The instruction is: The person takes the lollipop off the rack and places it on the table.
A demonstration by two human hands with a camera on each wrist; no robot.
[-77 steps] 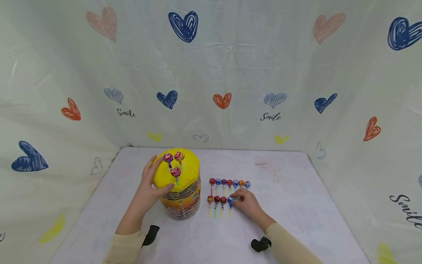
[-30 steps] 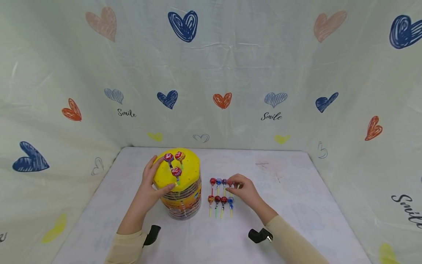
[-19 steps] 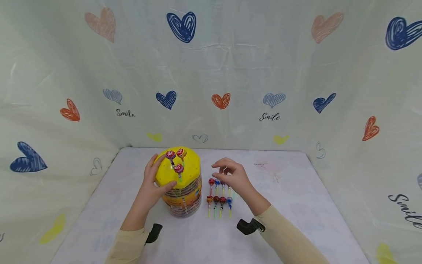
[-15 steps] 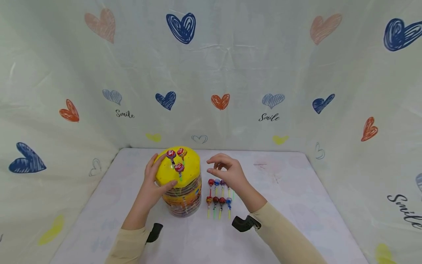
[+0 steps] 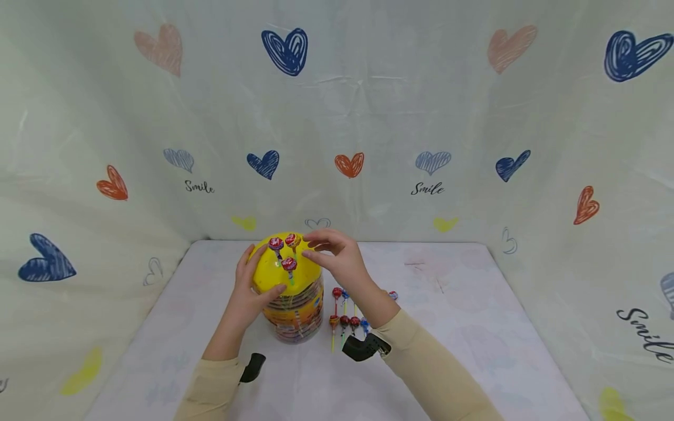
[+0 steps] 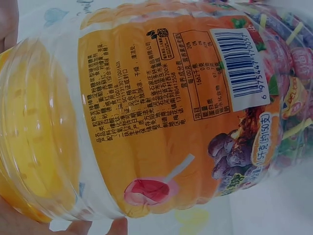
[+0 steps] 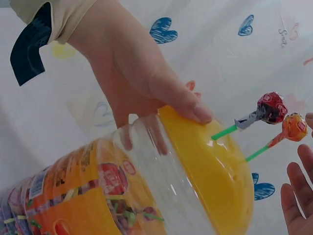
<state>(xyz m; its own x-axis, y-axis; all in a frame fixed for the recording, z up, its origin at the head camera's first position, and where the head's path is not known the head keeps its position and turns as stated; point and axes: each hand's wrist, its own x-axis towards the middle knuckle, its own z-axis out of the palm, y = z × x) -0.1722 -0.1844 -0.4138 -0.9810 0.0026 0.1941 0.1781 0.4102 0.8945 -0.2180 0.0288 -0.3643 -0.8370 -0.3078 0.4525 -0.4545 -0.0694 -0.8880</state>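
Note:
A clear plastic jar [image 5: 295,318] of lollipops, with an orange label, stands upright on the table under a domed yellow lid [image 5: 305,280]. My left hand [image 5: 250,297] grips it at the lid, thumb in front and fingers round the far left side. Three lollipops stick up from the lid: a purple-red one [image 5: 275,244], a yellow-red one [image 5: 292,240] and a red one [image 5: 289,265] nearer me. Right beside the yellow-red lollipop is my right hand [image 5: 344,260], thumb and fingers apart with nothing between them. In the right wrist view its fingers [image 7: 298,178] show just past that candy.
Two rows of lollipops lie right of the jar, the near row starting with an orange-red lollipop [image 5: 334,321]. My right forearm hides part of the far row, whose end lollipop [image 5: 393,295] shows beyond it. A heart-printed curtain [image 5: 379,204] rises behind the table [image 5: 447,339].
My right hand has left the lollipops on the table, where it touched a blue one in the near row, and moved up and left to the lid. My left hand keeps its grip.

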